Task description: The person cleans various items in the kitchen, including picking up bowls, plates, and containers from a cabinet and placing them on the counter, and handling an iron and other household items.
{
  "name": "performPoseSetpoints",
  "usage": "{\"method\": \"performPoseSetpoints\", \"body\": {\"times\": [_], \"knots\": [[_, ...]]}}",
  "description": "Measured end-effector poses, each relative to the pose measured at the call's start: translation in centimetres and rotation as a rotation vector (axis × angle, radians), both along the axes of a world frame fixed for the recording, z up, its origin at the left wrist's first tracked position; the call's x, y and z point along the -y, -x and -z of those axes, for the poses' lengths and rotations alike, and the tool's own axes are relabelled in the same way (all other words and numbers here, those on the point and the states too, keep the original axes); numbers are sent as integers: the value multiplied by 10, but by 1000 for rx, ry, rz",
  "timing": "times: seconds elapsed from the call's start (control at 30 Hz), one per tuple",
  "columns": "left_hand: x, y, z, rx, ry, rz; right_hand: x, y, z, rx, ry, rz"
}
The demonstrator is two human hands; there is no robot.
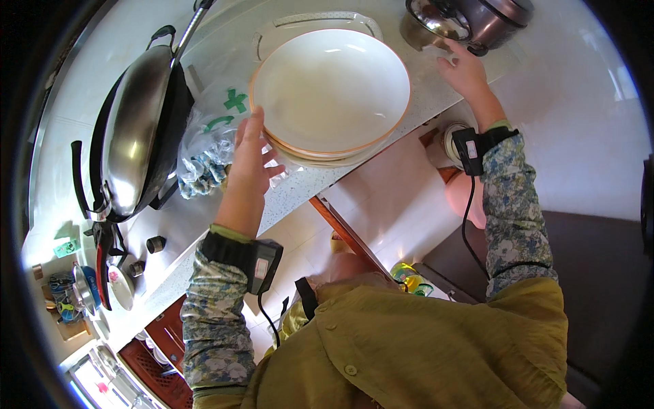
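Observation:
A large white dish with an orange rim (332,89) sits on top of a small stack of dishes on the speckled countertop (296,191). My left hand (250,156) is at the near left side of the stack, thumb by the rim and fingers apart; whether it touches the dish is hard to tell. At the upper right, my right hand (464,70) reaches to a small steel pot with a shiny lid (426,30). Its index finger lies at the pot's edge, and the hand has no grip on anything visible. Behind the dish lies a clear tray (327,19).
A steel-lidded wok (135,133) stands on the stove at left. Beside it are a clear plastic bag (207,120) and a patterned cloth (202,176). A dark metallic cooker (495,23) adjoins the pot. An open wooden cabinet door (352,235) juts out below the counter.

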State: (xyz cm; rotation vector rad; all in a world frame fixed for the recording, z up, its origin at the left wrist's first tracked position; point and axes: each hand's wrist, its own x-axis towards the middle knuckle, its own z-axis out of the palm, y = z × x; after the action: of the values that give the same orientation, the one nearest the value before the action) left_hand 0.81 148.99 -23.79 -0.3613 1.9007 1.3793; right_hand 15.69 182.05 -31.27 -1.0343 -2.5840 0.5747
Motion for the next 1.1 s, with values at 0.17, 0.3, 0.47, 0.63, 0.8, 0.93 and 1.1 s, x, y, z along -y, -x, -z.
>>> {"method": "performPoseSetpoints", "body": {"times": [0.17,0.3,0.47,0.63,0.8,0.93,1.1], "knots": [[39,-26,-24,-216,-73,-64,-10,-29,21,-315,211,183],[110,-41,-30,-227,-94,74,22,-34,17,-613,821,410],[179,-80,-30,-178,-28,206,99,-50,19,-556,1079,394],[221,-101,-13,-153,-57,213,168,-58,6,-617,1166,217],[299,-117,4,-131,66,162,273,-43,-9,-527,1197,-73],[364,-140,15,-114,84,21,359,-43,-9,-106,1275,-331],[452,-171,17,-129,106,-235,458,-30,6,452,1320,-548]]}}
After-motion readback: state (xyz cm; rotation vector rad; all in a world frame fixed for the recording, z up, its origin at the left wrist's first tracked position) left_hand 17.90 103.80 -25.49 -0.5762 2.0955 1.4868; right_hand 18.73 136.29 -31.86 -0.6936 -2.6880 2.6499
